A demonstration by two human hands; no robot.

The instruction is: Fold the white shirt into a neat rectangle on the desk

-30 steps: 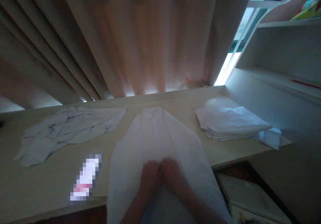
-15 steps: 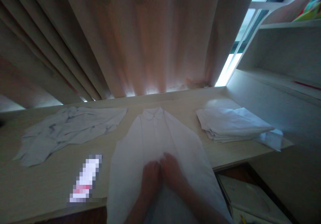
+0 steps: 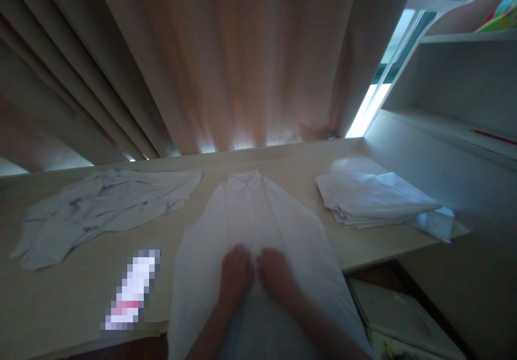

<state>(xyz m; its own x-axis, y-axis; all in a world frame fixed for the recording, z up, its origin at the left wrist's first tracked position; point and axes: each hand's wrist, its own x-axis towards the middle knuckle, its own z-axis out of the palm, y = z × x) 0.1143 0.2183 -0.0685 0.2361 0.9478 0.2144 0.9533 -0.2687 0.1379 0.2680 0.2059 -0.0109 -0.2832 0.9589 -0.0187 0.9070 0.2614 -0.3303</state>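
At the bench's (image 3: 81, 290) near edge, a white shirt (image 3: 258, 214) lies collar-away, hem hanging over; left hand (image 3: 234, 276) and right hand (image 3: 274, 276) press flat and open on its middle, side by side, pinning the cloth smooth, gripping nothing

A white collared shirt (image 3: 258, 225) lay spread flat on the surface, collar at the far end, its near hem hanging over the surface's front edge.
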